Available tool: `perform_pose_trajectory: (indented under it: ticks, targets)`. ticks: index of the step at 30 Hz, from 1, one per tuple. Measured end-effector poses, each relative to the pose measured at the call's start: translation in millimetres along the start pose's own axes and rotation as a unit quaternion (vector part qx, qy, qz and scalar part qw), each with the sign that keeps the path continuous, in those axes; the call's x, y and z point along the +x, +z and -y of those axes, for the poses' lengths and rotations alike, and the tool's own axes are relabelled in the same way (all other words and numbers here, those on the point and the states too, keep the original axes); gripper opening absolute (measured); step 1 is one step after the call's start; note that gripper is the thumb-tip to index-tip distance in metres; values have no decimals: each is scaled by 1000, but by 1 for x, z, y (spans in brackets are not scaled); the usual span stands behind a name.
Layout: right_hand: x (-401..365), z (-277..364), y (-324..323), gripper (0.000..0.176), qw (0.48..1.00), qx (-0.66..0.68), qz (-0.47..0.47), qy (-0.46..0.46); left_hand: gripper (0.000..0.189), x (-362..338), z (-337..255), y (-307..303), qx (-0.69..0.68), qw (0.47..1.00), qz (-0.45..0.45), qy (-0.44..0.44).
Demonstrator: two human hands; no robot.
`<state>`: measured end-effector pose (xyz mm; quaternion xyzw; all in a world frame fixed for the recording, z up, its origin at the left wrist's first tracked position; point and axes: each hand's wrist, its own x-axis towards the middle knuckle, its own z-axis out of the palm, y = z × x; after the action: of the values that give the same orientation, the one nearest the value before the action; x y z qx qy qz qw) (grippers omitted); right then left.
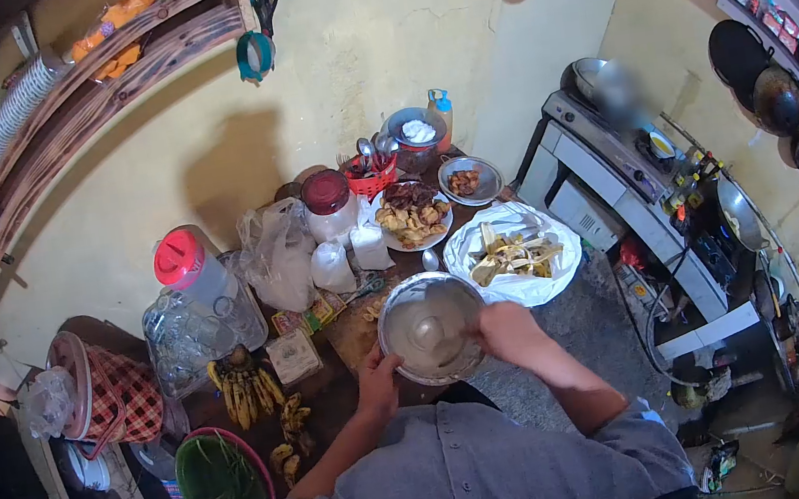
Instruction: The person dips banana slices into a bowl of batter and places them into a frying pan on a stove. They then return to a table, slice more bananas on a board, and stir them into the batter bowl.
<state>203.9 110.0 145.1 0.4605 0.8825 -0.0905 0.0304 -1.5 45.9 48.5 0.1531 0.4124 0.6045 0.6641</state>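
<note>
A round metal bowl [423, 297] with pale batter inside sits at the near edge of a small wooden table [337, 391]. My left hand [377, 376] grips the bowl's left rim. My right hand [508, 328] is at the bowl's right rim, fingers closed and reaching into it; whether it holds a utensil I cannot tell. Behind the bowl lies a white plastic bag [564, 258] spread open with banana peels [513, 255] on it.
A plate of fried food [412, 219], a small metal dish [469, 180], a red utensil basket [372, 178], jars, plastic bags, a water jug [197, 306] and bananas [244, 389] crowd the table. A stove counter with pans [740, 215] stands to the right. A green bucket [218, 480] sits low left.
</note>
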Motion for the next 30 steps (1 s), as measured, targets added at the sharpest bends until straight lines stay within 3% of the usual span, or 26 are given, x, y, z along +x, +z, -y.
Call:
perform_pose_trajectory:
  ticks: [1, 3, 7, 8, 10, 11, 13, 18, 20, 21, 23, 24, 26, 30]
  targets:
    - [3, -1, 0, 20, 1000, 0, 0, 1, 26, -4, -7, 7, 0, 1000, 1, -1]
    - [12, 0, -3, 17, 981, 70, -174, -40, 24, -12, -21, 20, 0, 1000, 4, -16]
    - [29, 13, 16, 23, 972, 47, -227, -27, 25, 4, -9, 5, 30, 998, 29, 39]
    - [28, 10, 20, 23, 972, 47, -228, -29, 26, 3, -11, 3, 29, 999, -2, 31]
    - [24, 1, 25, 24, 980, 32, -189, 57, 27, 2, -19, 4, 26, 999, -31, 25]
    - [21, -1, 27, 24, 980, 31, -189, 56, 30, 1, -22, 3, 14, 999, -33, 38]
    - [15, -4, 31, 24, 996, 39, -77, 20, 33, 2, -23, 3, 2, 998, -35, 53]
    - [25, 8, 19, 22, 985, 79, -154, 19, 40, 3, -19, 5, 12, 997, -8, 78]
    - [30, 8, 25, 22, 966, 91, -219, 100, 40, 1, -23, 9, 9, 997, -20, 76]
    - [29, 9, 29, 22, 967, 90, -218, 97, 39, 0, -24, 10, 4, 997, -32, 75]
    - [20, 14, 40, 22, 986, 38, -92, 133, 38, 5, -16, 1, -4, 995, -36, 93]
    - [15, 19, 38, 22, 986, 37, -90, 132, 37, 7, -12, -3, -11, 993, -38, 110]
    - [7, 34, 30, 20, 985, 140, -47, 88, 36, 7, -6, -5, -12, 994, -36, 104]
    - [21, 37, 43, 20, 959, 276, -49, 46, 31, 2, 0, 1, 0, 993, -44, 114]
